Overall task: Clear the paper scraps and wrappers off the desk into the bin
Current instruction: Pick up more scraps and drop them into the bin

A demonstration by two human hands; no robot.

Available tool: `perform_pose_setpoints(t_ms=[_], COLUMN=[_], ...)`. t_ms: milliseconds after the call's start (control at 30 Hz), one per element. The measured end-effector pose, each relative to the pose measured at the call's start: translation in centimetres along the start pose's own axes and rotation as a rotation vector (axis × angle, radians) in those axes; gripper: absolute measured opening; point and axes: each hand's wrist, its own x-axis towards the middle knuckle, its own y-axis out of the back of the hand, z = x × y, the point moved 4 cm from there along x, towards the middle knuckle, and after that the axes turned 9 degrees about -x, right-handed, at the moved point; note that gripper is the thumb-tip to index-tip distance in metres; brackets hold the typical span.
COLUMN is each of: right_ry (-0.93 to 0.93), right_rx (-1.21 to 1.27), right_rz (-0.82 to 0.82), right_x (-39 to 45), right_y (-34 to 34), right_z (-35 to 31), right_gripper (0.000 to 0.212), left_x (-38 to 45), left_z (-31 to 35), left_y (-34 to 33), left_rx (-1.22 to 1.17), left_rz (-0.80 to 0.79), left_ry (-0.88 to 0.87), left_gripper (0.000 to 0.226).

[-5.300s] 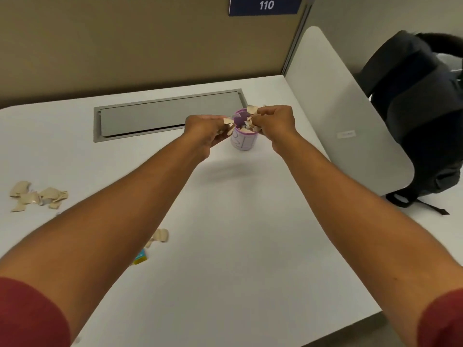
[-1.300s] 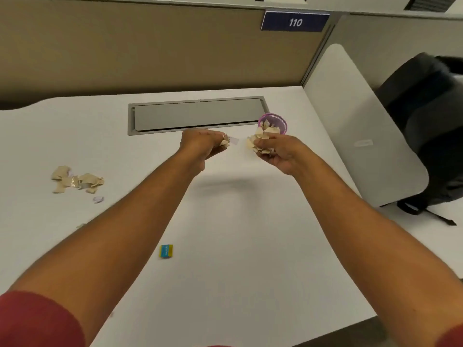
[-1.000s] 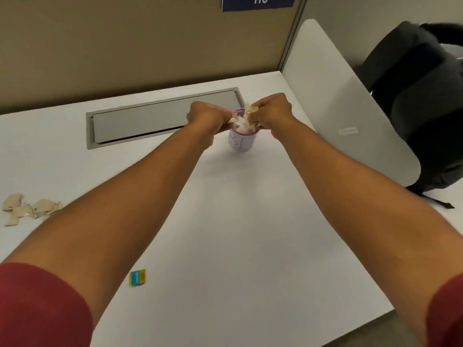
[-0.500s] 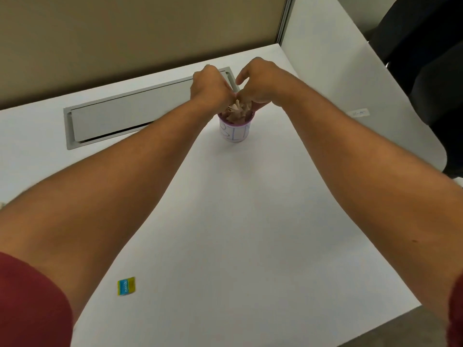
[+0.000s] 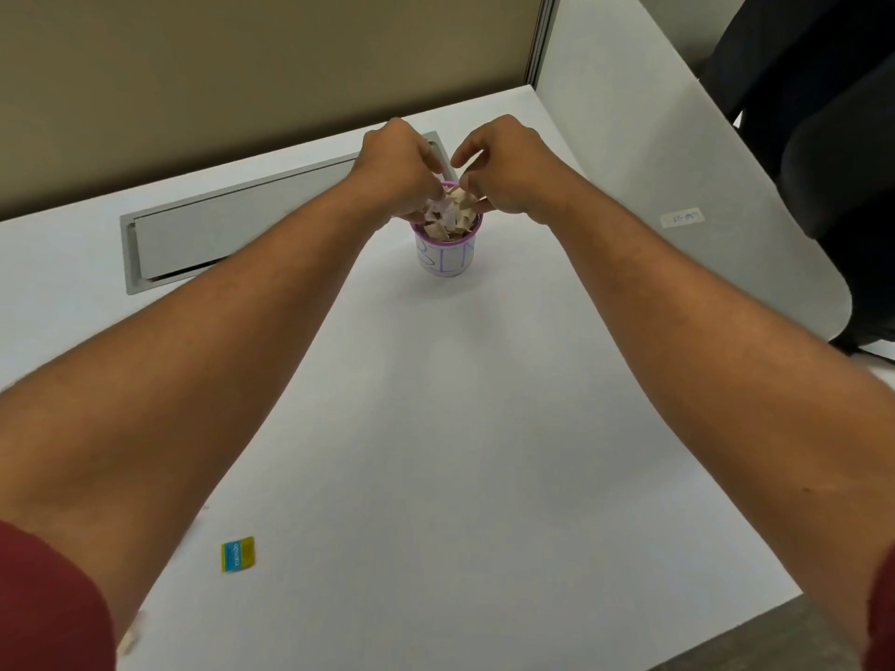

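A small white bin with a purple rim and blue lettering stands on the white desk, heaped with beige and pale paper scraps. My left hand is over the bin's left side, fingers curled down into the scraps. From the right, my right hand hovers over the rim, its fingertips touching the top scraps and its index finger lifted. A blue and yellow wrapper lies flat near the front left. One beige scrap shows at the bottom left beside my sleeve.
A grey cable hatch is set into the desk behind my left arm. A beige partition closes the back, a white rounded divider the right side. A black backpack sits beyond the divider. The desk's front edge runs at lower right.
Both hands carried scraps to the bin and came down on its top. The view has tilted down and closer. The right hand's fingers have loosened since half a second ago.
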Motion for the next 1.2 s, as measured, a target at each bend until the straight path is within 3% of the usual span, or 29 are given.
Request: perform_pose_setpoints(t_ms=[100,233,333,467,567,933,1200], right_ry=[0.008,0.051,0.088,0.071,0.039,0.191,0.263], right_rx=[0.003,-0.094,-0.187,-0.332,-0.488,-0.712,-0.469], right_rz=[0.024,0.048,0.056,-0.062,-0.192,-0.162,-0.146], right_x=[-0.8,-1.8,-2.0,-0.5,0.1,1.7,0.4], right_y=[0.1,-0.6,-2.2,-4.3,-5.8,-7.3,-1.4], right_z=[0.1,-0.2,-0.8,-2.0,-2.0,-2.3,-3.4], right_gripper=[0.032,0.047,0.051,0.046,0.061,0.059,0.02], left_x=[-1.0,-3.1,-4.9,-7.8,-9.7,-9.3,-9.4], left_z=[-0.3,-3.9,-9.3,-16.5,-18.9,-19.7,-20.1], left_y=[1.1,2.1,1.2,-3.1,-5.4,-6.5,-6.6], left_rx=[-0.056,-0.147,0.033,0.451,0.512,0.59,0.556], left_rz=[0.023,0.122,0.202,-0.137,-0.276,-0.32,-0.308], left_ry=[-0.026,-0.065,-0.083,0.124,0.185,0.196,0.195], left_gripper=[0.032,0.023,0.027,0.09,0.11,0.124,0.125])
